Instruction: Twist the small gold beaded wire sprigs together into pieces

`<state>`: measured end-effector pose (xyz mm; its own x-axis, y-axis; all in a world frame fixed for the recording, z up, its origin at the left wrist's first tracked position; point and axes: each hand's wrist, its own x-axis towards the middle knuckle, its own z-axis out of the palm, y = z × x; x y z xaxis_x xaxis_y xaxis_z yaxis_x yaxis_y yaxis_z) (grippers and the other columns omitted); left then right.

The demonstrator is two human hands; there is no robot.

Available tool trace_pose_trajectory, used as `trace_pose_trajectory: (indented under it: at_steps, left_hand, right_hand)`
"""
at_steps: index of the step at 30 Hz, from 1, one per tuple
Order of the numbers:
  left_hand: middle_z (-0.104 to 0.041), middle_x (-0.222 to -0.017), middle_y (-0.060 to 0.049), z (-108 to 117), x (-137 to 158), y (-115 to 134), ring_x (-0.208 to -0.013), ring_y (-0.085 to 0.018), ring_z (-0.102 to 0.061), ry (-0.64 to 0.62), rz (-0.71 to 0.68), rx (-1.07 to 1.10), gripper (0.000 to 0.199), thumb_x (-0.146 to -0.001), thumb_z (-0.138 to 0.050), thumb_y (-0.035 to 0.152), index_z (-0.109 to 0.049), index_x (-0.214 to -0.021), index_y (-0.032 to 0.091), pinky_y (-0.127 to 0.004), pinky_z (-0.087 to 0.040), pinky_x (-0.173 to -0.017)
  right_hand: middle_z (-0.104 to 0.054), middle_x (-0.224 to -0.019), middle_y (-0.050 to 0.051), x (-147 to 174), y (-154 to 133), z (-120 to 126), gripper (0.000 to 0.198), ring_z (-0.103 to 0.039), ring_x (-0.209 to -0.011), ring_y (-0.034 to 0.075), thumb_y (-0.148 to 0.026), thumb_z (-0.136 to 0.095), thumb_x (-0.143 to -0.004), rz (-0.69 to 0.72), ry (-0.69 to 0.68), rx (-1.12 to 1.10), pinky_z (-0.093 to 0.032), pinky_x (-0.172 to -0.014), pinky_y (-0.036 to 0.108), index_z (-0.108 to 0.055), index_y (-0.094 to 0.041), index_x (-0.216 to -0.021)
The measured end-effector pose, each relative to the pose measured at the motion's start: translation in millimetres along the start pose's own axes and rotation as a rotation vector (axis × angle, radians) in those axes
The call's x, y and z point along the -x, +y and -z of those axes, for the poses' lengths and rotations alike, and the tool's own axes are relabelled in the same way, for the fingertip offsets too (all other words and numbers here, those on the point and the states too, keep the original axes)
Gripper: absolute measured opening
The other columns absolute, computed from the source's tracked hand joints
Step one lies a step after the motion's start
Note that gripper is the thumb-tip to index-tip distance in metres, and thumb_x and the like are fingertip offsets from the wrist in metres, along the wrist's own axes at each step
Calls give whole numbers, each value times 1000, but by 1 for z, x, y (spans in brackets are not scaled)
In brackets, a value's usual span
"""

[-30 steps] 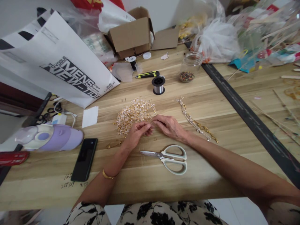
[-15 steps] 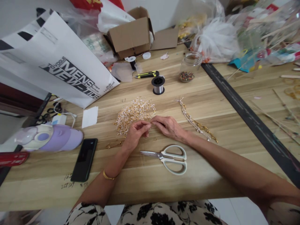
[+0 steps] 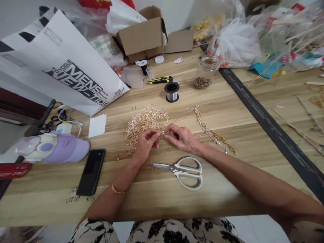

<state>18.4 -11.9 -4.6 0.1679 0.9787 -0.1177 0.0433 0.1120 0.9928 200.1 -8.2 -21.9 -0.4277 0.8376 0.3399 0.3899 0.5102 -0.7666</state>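
Beside a heap of small gold and clear beaded pieces, my left hand pinches with thumb and forefinger. Whatever lies in that pinch is too small to name. My right hand faces it a short gap away, its thumb and forefinger also pinched near a tiny pale bit. Scissors with white handles lie below the hands, blades to the left. Silver and gold chains stretch over the table to the right of my right hand. A small gold ring rests under the right hand.
Behind the heap stand a wire spool, a yellow-black utility knife and a glass jar of beads. At left are a phone, a purple bottle and a white paper bag. A cardboard box sits at the back.
My fingertips, close together before, have moved slightly apart. My right hand's fingers are a bit more bent and raised. The things on the table lie as before.
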Motion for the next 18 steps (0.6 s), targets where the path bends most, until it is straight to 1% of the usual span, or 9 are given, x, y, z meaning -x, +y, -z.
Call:
trace_pose_trajectory:
  at_steps: [3, 6, 11, 15, 18]
  left_hand:
    - [-52, -47, 6, 0, -1, -1, -37, -5, -46, 15, -3, -13, 20, -74, -69, 33, -61, -71, 15, -17, -36, -39]
    - [-51, -46, 6, -1, -1, -2, -36, -4, -45, 40, -5, 6, 20, -74, -70, 32, -61, -71, 15, -16, -34, -38]
    - [-58, -56, 5, -2, -2, -1, -35, -2, -43, 56, 23, 133, 20, -70, -72, 30, -60, -69, 14, -15, -33, -35]
    - [-63, -63, 3, -3, -3, 0, -34, -1, -43, 58, 63, 238, 20, -65, -76, 29, -62, -67, 14, -15, -32, -33]
    - [-66, -66, 2, -2, -4, -1, -34, -1, -43, 54, 58, 274, 19, -63, -77, 27, -63, -68, 14, -15, -32, -32]
  right_hand:
    - [-58, -62, -2, 1, 2, -1, 17, -48, -51, 10, -26, -48, -90, 43, -41, 40, -35, -54, 21, -60, -16, -99]
    - [-65, -72, 2, 1, 4, -1, 18, -54, -55, 10, -22, -46, -91, 82, -45, 53, -37, -57, 20, -61, -17, -99]
    - [-68, -78, 3, 0, 5, -1, 18, -58, -59, 11, -21, -47, -92, 117, -44, 56, -39, -58, 19, -62, -17, -99]
    - [-69, -78, 3, 1, 8, -2, 19, -59, -59, 11, -23, -47, -92, 90, -51, 80, -39, -59, 20, -62, -17, -102]
    - [-69, -78, 4, 1, 11, -3, 19, -60, -62, 12, -24, -47, -92, 77, -56, 82, -41, -61, 20, -62, -17, -102]
